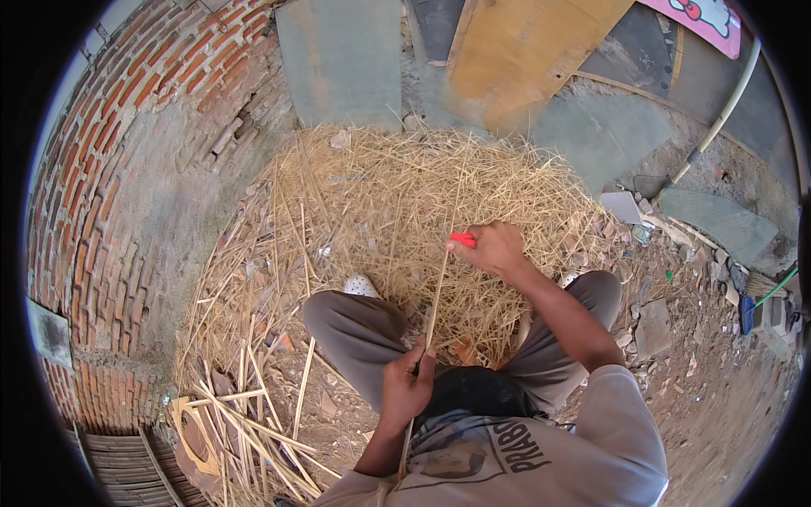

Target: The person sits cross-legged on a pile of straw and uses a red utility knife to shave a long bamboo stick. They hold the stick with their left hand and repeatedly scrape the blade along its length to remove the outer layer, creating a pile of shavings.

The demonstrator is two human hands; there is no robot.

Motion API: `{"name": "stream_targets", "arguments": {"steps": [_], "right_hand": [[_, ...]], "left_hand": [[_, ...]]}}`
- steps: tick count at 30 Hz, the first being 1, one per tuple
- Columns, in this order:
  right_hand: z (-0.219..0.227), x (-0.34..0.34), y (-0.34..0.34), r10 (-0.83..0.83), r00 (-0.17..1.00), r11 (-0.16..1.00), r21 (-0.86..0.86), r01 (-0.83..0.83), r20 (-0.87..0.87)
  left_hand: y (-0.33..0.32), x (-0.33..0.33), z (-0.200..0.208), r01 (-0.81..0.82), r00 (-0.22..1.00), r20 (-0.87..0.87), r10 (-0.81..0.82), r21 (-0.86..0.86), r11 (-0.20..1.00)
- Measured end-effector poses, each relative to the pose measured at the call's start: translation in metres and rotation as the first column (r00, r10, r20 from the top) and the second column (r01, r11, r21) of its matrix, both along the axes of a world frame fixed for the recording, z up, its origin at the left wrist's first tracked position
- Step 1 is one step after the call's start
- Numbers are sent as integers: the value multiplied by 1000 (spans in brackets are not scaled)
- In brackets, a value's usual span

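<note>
Your left hand (407, 384) is at six o'clock from the middle of the view, in front of your dark waist. Its fingers are closed, with no gap that shows, around a long, thin, pale strip (437, 304), your thumb lying along it. Below that grip the strip carries on past your wrist, along the front of your grey-brown shirt (507, 448); above it, the strip slants up towards one o'clock, to your right hand.

Your right hand (494, 249) is at three o'clock, near the middle. Its fingers are curled in on a small red tool (463, 240), your thumb at its near end, just where the strip passes. You hold the tool right against or just beside the strip; I can't tell which, and its working edge is hidden.

A broad pile of straw-coloured shavings (372, 182) spreads at twelve o'clock, beyond your bent knees. At eight o'clock, close in, a white, dark-spotted shoe (361, 286) shows past your left leg. Loose split sticks (262, 422) lie crossed at seven o'clock. The brick wall (101, 211) rises at nine, an orange-brown panel (524, 59) leans at one, and broken rubble (652, 329) covers the ground between three and four.
</note>
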State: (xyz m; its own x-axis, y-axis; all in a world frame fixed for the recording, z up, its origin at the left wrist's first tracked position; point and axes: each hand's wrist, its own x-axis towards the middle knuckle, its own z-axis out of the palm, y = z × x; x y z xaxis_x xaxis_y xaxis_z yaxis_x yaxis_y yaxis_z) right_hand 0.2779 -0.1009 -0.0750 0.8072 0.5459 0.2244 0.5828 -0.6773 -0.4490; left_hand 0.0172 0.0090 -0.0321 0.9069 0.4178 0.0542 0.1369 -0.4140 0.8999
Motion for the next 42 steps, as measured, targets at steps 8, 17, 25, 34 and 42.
{"name": "stream_targets", "arguments": {"steps": [8, 17, 25, 34, 42], "right_hand": [[3, -66, 12, 393, 905, 910, 75, -409, 165], [11, 25, -3, -65, 983, 996, -75, 53, -174], [3, -67, 16, 375, 923, 926, 18, -378, 87], [4, 22, -5, -46, 998, 997, -72, 43, -39], [9, -68, 10, 339, 929, 938, 23, -346, 149]], "left_hand": [[9, 12, 10, -62, 996, -61, 62, -4, 998], [-3, -6, 10, 11, 997, -78, -18, -97, 995], [15, 15, 8, -27, 997, -79, 9, -229, 973], [-1, 7, 12, 43, 988, -127, -84, -291, 956], [11, 23, 9, -6, 1000, 0, 6, -321, 947]]}}
